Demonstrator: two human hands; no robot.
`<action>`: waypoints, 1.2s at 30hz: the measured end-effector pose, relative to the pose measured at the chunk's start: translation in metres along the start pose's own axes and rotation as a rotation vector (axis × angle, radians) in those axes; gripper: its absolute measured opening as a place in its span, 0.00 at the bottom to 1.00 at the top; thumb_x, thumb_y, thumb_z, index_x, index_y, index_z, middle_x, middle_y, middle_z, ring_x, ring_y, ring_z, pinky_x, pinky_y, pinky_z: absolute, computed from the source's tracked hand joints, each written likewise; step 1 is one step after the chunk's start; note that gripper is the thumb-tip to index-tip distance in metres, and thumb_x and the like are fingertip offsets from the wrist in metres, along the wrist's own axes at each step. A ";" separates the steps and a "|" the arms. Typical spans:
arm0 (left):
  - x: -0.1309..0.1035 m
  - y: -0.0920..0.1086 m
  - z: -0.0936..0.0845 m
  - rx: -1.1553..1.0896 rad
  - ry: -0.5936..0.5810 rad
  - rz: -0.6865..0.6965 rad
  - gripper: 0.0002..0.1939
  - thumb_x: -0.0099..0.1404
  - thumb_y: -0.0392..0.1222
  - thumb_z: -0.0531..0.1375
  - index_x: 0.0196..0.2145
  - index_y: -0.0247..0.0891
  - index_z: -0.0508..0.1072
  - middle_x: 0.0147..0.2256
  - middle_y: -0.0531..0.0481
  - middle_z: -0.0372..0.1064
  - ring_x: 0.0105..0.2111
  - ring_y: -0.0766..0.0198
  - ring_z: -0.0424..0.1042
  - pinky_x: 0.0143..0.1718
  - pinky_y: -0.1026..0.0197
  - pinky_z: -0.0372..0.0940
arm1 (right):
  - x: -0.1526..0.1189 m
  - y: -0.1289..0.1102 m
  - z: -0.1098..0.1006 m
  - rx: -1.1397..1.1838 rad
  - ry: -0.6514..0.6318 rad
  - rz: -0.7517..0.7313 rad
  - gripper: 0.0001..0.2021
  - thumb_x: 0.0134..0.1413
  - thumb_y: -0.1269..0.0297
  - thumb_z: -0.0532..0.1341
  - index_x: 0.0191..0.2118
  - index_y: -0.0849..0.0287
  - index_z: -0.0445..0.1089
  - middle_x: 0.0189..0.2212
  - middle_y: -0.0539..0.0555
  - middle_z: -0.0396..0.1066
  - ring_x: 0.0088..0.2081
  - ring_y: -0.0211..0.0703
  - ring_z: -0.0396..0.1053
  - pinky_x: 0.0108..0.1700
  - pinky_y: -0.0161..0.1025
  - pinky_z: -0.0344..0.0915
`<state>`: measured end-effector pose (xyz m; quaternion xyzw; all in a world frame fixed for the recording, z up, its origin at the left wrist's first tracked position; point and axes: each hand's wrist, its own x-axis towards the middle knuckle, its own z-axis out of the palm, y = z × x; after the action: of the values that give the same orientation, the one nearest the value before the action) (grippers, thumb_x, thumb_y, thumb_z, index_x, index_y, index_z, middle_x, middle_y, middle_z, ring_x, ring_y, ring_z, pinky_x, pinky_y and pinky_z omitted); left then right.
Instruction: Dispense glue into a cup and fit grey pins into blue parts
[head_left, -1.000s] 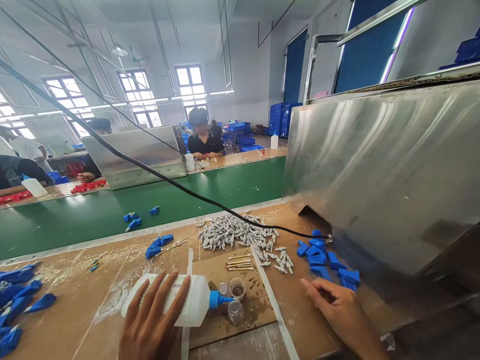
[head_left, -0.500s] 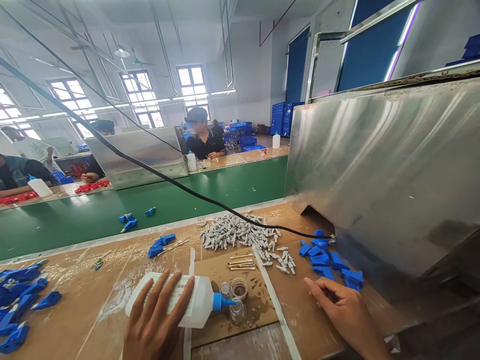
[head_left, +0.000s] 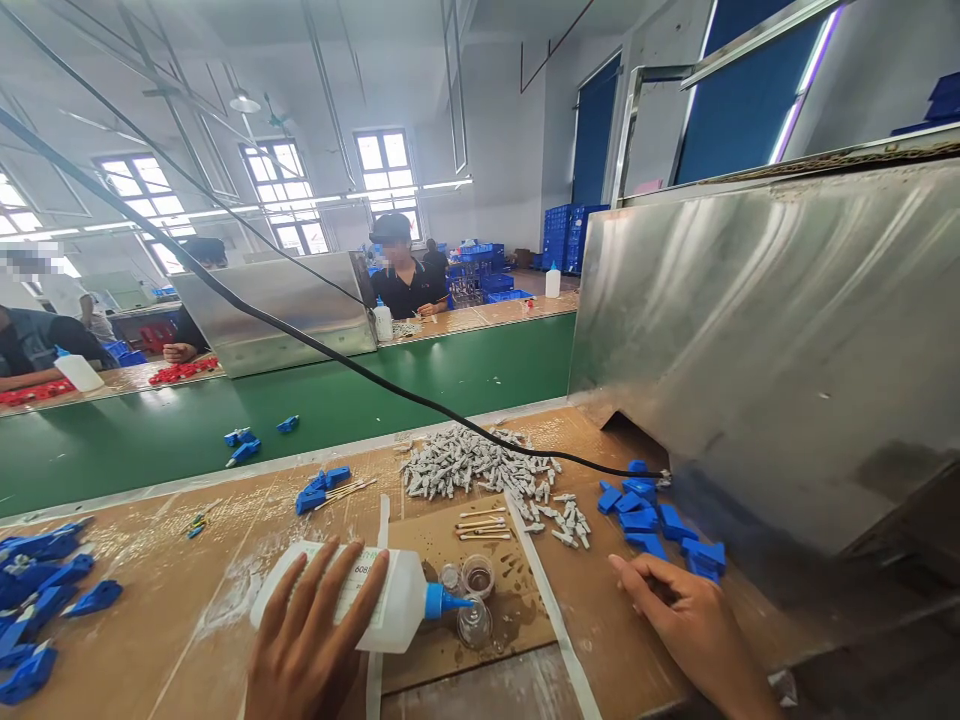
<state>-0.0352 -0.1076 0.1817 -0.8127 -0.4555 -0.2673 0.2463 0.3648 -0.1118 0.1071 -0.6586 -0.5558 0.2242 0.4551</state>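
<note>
My left hand (head_left: 315,625) is wrapped over a white plastic bottle (head_left: 397,600) with a blue pointed cap, tipped onto its side. The bottle's nozzle (head_left: 450,602) points right, over a small clear cup (head_left: 475,628). Beside that cup stand another small cup (head_left: 478,577) with brownish liquid and a smaller clear piece (head_left: 450,577). On the right, my right hand (head_left: 675,610) rests near the table with its fingers curled closed and no object visible in them. Nearest to it are several blue plastic parts (head_left: 640,520). Cotton swabs (head_left: 484,524) lie on the cardboard (head_left: 420,675) above the cups.
A heap of small grey-white parts (head_left: 465,462) lies at the back. More blue parts (head_left: 45,600) are at far left. A green conveyor belt (head_left: 420,375) runs behind, a metal box (head_left: 750,350) stands right, and a black cable (head_left: 360,372) crosses above. A co-worker (head_left: 405,280) sits opposite.
The few blue parts on the green belt have moved left. My hands and the bottle have hardly moved. A person in white at far left has shifted slightly.
</note>
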 end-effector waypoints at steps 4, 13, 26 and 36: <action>-0.001 -0.001 0.000 -0.008 0.002 -0.007 0.29 0.69 0.28 0.54 0.64 0.48 0.72 0.62 0.38 0.72 0.65 0.43 0.66 0.70 0.37 0.52 | -0.001 0.001 0.000 0.005 0.003 0.002 0.28 0.57 0.34 0.58 0.21 0.55 0.70 0.19 0.46 0.59 0.22 0.37 0.57 0.26 0.36 0.55; 0.000 -0.001 0.000 -0.002 0.003 -0.007 0.32 0.66 0.26 0.55 0.64 0.49 0.71 0.62 0.39 0.72 0.65 0.43 0.66 0.71 0.37 0.52 | -0.001 0.004 0.001 0.001 0.002 0.002 0.28 0.57 0.34 0.58 0.22 0.55 0.70 0.19 0.46 0.59 0.22 0.38 0.58 0.26 0.36 0.56; -0.002 -0.002 0.001 -0.009 0.003 -0.007 0.28 0.70 0.30 0.55 0.64 0.49 0.72 0.62 0.40 0.72 0.65 0.43 0.66 0.70 0.36 0.52 | 0.000 0.002 0.000 -0.014 0.018 -0.005 0.29 0.56 0.34 0.58 0.21 0.55 0.71 0.19 0.47 0.62 0.22 0.37 0.59 0.25 0.35 0.56; 0.000 -0.002 0.003 -0.010 0.002 -0.013 0.29 0.68 0.28 0.57 0.63 0.48 0.72 0.62 0.40 0.72 0.64 0.42 0.67 0.70 0.36 0.52 | 0.000 0.001 0.000 -0.031 0.022 -0.033 0.29 0.57 0.34 0.58 0.21 0.55 0.70 0.19 0.47 0.62 0.21 0.37 0.59 0.26 0.34 0.57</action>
<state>-0.0363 -0.1050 0.1801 -0.8106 -0.4592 -0.2719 0.2412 0.3657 -0.1115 0.1067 -0.6587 -0.5650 0.2005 0.4548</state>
